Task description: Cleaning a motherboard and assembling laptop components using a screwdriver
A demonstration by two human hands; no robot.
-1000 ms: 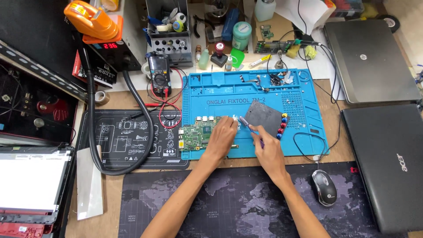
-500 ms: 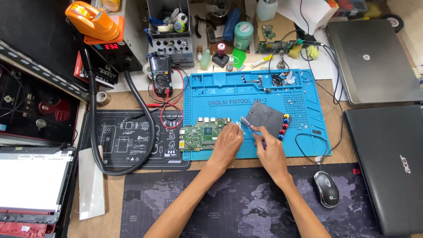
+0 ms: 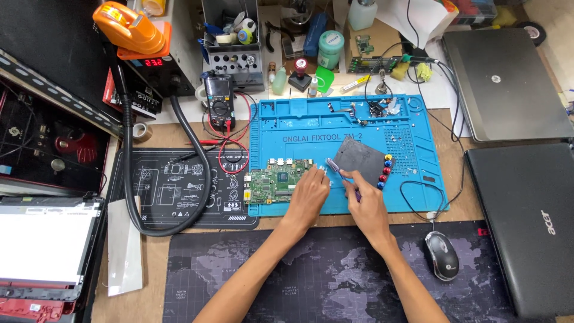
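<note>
A green circuit board (image 3: 275, 179) lies on the blue repair mat (image 3: 299, 128), near its front left corner. My left hand (image 3: 308, 194) rests on the board's right end, fingers pressed down on it. My right hand (image 3: 366, 200) holds a thin purple-handled tool (image 3: 339, 172), its tip pointing at the board's right edge just above my left fingers. Right behind the tool lies a dark grey square plate (image 3: 360, 158) with several coloured knobs (image 3: 384, 170) along its right side.
A multimeter (image 3: 219, 103) with red leads stands left of the blue mat. A black hose (image 3: 197, 161) loops over a black printed mat (image 3: 173, 185). Two closed laptops (image 3: 508, 78) lie at the right, a mouse (image 3: 442, 254) in front. A tool rack (image 3: 236, 51) stands behind.
Both hands have stayed at the board's right end. The tool tip has shifted slightly; the circuit board shows more to the left of my left hand than one second ago.
</note>
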